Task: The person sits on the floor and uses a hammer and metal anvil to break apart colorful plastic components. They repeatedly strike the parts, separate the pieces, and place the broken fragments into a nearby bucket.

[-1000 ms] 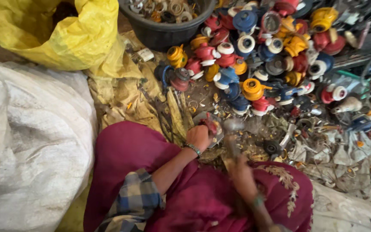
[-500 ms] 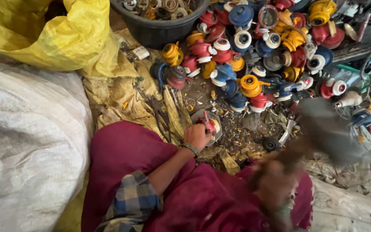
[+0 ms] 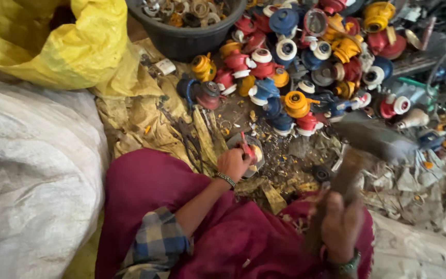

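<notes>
My left hand (image 3: 233, 163) pinches a small red and white part (image 3: 249, 150) and holds it down on a round grey metal block (image 3: 256, 166) on the ground in front of my knees. My right hand (image 3: 339, 227) grips the wooden handle of a hammer (image 3: 372, 139). The hammer is blurred by motion, with its dark head lifted up and to the right of the block. A bracelet sits on each wrist. Dark red cloth covers my lap.
A heap of red, blue, yellow and white round parts (image 3: 295, 67) lies beyond the block. Behind it stands a black tub (image 3: 187, 40) of metal rings. A yellow sack (image 3: 52, 46) and a white sack (image 3: 27, 170) lie left. Broken scraps (image 3: 285, 155) litter the ground.
The hammer was low beside the held part a second ago. It has since swung up and out to the right. My left hand has kept its hold on the block.
</notes>
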